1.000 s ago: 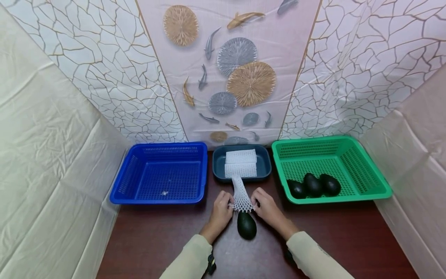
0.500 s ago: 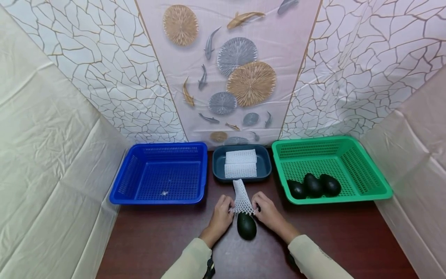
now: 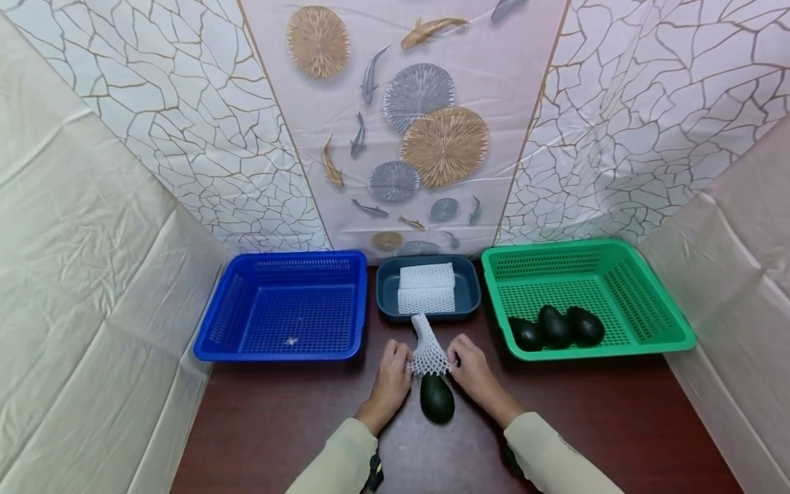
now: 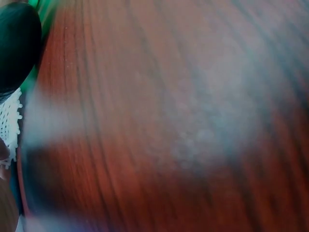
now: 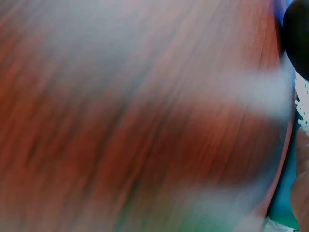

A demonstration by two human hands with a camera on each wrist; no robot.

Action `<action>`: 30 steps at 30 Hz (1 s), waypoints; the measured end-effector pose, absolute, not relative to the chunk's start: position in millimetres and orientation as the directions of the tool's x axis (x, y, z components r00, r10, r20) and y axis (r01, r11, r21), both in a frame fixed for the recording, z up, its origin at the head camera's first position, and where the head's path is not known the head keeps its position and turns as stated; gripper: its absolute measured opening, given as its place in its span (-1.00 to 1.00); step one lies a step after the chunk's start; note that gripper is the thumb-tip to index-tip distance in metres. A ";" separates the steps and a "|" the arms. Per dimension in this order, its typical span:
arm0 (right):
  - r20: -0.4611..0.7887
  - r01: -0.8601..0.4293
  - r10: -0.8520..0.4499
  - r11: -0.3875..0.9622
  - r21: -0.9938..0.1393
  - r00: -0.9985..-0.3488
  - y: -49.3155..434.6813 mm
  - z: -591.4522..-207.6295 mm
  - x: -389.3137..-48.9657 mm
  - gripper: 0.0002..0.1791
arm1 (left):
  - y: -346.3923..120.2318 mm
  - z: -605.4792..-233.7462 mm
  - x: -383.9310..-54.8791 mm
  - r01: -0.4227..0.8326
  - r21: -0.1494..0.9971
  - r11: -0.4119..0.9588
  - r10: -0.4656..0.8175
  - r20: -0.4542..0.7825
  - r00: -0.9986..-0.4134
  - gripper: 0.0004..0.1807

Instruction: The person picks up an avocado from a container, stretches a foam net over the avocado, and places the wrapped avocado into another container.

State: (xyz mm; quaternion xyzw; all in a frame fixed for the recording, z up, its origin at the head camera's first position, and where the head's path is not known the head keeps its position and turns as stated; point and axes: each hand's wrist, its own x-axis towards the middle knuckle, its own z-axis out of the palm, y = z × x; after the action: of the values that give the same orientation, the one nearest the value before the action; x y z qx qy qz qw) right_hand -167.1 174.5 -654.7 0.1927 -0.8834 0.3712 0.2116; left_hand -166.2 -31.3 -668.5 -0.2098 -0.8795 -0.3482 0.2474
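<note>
Avocado (image 3: 437, 401) lies on the table (image 3: 278, 425) between the hands, seemingly where it was half a second ago, while the white net (image 3: 428, 353) at its far end has shifted slightly and now looks fuller above its mouth. Left hand (image 3: 391, 381) and right hand (image 3: 476, 374) each pinch one side of that mouth, yet most of the fruit is bare, so the covering seems barely begun. Beyond, spare nets (image 3: 426, 300) lie in the tray (image 3: 385, 291), and three more avocados (image 3: 555, 329) sit in the green basket (image 3: 586, 288).
</note>
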 end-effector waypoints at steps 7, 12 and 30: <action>0.506 -0.444 -0.105 0.652 -0.615 -0.856 175.1 -655.7 -170.5 -0.51 | -29.3 -667.4 -169.7 0.556 0.508 0.658 0.162 0.625 -0.764 -0.58; 0.507 -0.432 -0.085 0.655 -0.620 -0.857 174.8 -654.0 -172.8 -0.50 | -28.4 -665.4 -171.5 0.556 0.527 0.643 0.135 0.636 -0.759 -0.62; 0.411 -0.450 -0.201 0.548 -0.706 -0.889 183.5 -653.5 -155.3 -0.55 | -39.9 -665.6 -154.4 0.539 0.607 0.584 0.231 0.513 -0.827 -0.63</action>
State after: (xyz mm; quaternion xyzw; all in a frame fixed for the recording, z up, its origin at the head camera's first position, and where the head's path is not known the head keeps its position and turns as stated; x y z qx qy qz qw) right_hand -155.3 183.5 -653.5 0.1873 -0.8680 0.4372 0.1425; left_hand -154.4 -39.9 -665.6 -0.2217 -0.8687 -0.3986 0.1933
